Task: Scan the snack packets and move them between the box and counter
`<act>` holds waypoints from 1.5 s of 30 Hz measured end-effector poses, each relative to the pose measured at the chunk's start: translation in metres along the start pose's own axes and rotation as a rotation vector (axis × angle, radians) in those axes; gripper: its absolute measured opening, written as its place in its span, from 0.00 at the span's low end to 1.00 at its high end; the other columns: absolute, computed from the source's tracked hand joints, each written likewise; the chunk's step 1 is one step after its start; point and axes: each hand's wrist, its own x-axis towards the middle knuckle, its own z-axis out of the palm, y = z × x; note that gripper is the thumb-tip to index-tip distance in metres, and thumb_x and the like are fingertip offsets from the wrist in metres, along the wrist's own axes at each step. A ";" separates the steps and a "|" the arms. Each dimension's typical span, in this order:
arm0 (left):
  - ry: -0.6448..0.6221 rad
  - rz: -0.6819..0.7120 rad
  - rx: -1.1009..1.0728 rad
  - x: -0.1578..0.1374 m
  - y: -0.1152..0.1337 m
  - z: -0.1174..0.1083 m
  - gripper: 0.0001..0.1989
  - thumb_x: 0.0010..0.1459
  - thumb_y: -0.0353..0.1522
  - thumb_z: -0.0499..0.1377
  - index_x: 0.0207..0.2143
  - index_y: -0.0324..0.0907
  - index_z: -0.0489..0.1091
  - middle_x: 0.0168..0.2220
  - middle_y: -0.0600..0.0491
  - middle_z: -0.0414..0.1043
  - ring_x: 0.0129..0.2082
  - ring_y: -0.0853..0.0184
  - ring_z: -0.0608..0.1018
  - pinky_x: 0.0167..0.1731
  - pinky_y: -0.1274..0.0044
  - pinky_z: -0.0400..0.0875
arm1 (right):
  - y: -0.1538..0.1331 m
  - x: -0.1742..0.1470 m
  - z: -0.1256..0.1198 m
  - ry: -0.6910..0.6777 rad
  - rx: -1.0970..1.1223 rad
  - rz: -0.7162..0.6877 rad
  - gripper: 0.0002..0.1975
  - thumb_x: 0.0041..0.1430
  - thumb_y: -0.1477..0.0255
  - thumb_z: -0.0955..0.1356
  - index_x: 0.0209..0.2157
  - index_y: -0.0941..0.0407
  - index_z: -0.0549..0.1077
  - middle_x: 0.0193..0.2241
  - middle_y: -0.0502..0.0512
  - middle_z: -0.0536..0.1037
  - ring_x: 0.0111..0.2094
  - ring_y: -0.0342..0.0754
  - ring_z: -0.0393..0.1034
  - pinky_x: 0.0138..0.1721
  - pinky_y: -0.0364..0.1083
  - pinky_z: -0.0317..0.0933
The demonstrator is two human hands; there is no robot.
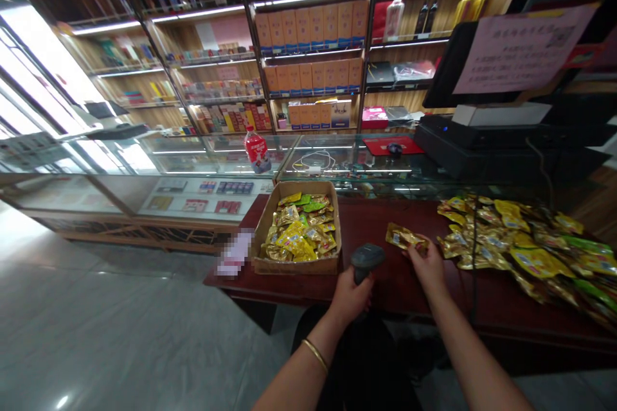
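Observation:
My left hand (353, 296) is wrapped round the handle of a dark barcode scanner (367, 258), whose head points up over the front of the table. To the right of it, my right hand (428, 263) pinches one end of a gold snack packet (401, 237), held just above or on the tabletop. A cardboard box (296, 267) full of gold, yellow and green snack packets (299, 239) stands left of the scanner. On the right lies a large loose pile of similar packets (501, 234), close to my right forearm.
The dark red table (380, 292) meets a glass display counter (308, 186) at the back. On the counter are a red-labelled bottle (257, 150), a white cable (315, 169), a mouse (395, 149) and a monitor (446, 70). A black cord (475, 270) hangs beside the pile.

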 end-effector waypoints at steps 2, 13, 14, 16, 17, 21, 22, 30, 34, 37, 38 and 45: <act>0.013 0.003 -0.008 0.000 0.000 0.000 0.18 0.56 0.45 0.61 0.36 0.40 0.65 0.18 0.60 0.65 0.13 0.73 0.69 0.11 0.84 0.61 | -0.010 0.001 -0.001 0.007 0.021 0.036 0.24 0.49 0.55 0.70 0.45 0.55 0.71 0.36 0.55 0.81 0.32 0.51 0.78 0.34 0.50 0.74; -0.007 0.034 -0.028 0.001 -0.002 -0.001 0.15 0.55 0.41 0.62 0.38 0.40 0.66 0.19 0.59 0.67 0.14 0.73 0.69 0.13 0.83 0.63 | -0.124 0.002 0.157 -0.553 0.038 -0.051 0.16 0.63 0.63 0.71 0.48 0.58 0.73 0.42 0.55 0.79 0.39 0.48 0.77 0.41 0.52 0.73; -0.012 0.040 -0.034 0.000 -0.001 -0.001 0.16 0.55 0.41 0.62 0.39 0.40 0.66 0.20 0.59 0.67 0.14 0.73 0.69 0.13 0.82 0.63 | -0.132 -0.003 0.177 -0.602 0.014 -0.058 0.15 0.65 0.64 0.70 0.49 0.58 0.73 0.44 0.55 0.78 0.40 0.48 0.76 0.42 0.52 0.73; -0.003 0.046 -0.049 -0.001 0.001 -0.002 0.17 0.55 0.43 0.62 0.38 0.39 0.66 0.20 0.58 0.68 0.14 0.72 0.69 0.13 0.82 0.63 | -0.143 -0.009 0.203 -0.671 -0.033 -0.079 0.15 0.66 0.64 0.69 0.50 0.57 0.73 0.47 0.56 0.77 0.41 0.48 0.76 0.42 0.52 0.73; 0.005 0.045 -0.050 -0.001 0.002 -0.002 0.18 0.54 0.44 0.62 0.38 0.39 0.66 0.20 0.58 0.68 0.14 0.72 0.68 0.13 0.82 0.63 | -0.146 -0.008 0.209 -0.687 -0.053 -0.097 0.15 0.66 0.65 0.69 0.51 0.57 0.72 0.47 0.56 0.77 0.42 0.49 0.75 0.42 0.52 0.73; 0.013 0.034 0.002 0.001 0.007 -0.003 0.19 0.54 0.46 0.62 0.35 0.40 0.66 0.18 0.60 0.65 0.13 0.72 0.67 0.11 0.82 0.62 | -0.130 0.020 0.165 -0.589 -0.201 -0.168 0.16 0.66 0.65 0.69 0.52 0.56 0.72 0.50 0.57 0.76 0.44 0.50 0.75 0.45 0.54 0.72; 0.014 0.034 0.015 0.001 0.007 -0.003 0.19 0.54 0.47 0.62 0.35 0.40 0.66 0.18 0.60 0.65 0.13 0.72 0.67 0.11 0.82 0.61 | -0.121 0.029 0.139 -0.528 -0.267 -0.175 0.16 0.67 0.65 0.69 0.52 0.56 0.72 0.51 0.57 0.76 0.46 0.51 0.75 0.46 0.54 0.72; 0.030 0.041 0.019 0.001 0.005 -0.001 0.21 0.53 0.49 0.62 0.36 0.40 0.67 0.18 0.60 0.66 0.13 0.72 0.68 0.11 0.82 0.61 | -0.044 0.052 -0.040 -0.081 -0.850 -0.192 0.18 0.59 0.80 0.64 0.50 0.73 0.73 0.61 0.84 0.64 0.69 0.76 0.40 0.61 0.76 0.35; 0.051 0.049 0.041 0.000 0.004 -0.001 0.21 0.54 0.48 0.62 0.36 0.40 0.67 0.18 0.59 0.66 0.13 0.72 0.68 0.11 0.82 0.62 | -0.027 0.023 -0.038 -0.113 -0.948 -0.305 0.20 0.58 0.79 0.62 0.49 0.71 0.75 0.58 0.82 0.69 0.67 0.73 0.48 0.63 0.75 0.28; 0.057 0.058 0.033 -0.001 0.005 -0.001 0.20 0.54 0.48 0.62 0.36 0.40 0.66 0.18 0.60 0.65 0.13 0.72 0.68 0.11 0.82 0.62 | -0.023 -0.004 -0.012 -0.245 -0.922 -0.429 0.18 0.63 0.75 0.61 0.48 0.61 0.77 0.57 0.69 0.75 0.65 0.62 0.59 0.67 0.69 0.31; 0.055 0.058 0.030 -0.001 0.005 -0.001 0.19 0.54 0.47 0.62 0.36 0.40 0.66 0.18 0.60 0.65 0.13 0.72 0.68 0.11 0.82 0.62 | -0.022 -0.012 -0.004 -0.288 -0.900 -0.463 0.18 0.65 0.73 0.60 0.47 0.58 0.78 0.56 0.64 0.76 0.63 0.58 0.62 0.68 0.65 0.35; 0.065 0.041 0.035 -0.001 0.006 0.001 0.18 0.54 0.46 0.62 0.34 0.41 0.66 0.18 0.59 0.66 0.12 0.72 0.68 0.10 0.82 0.61 | -0.023 -0.040 0.017 -0.113 -0.826 -0.354 0.26 0.67 0.70 0.56 0.63 0.66 0.62 0.66 0.74 0.60 0.69 0.63 0.48 0.64 0.66 0.46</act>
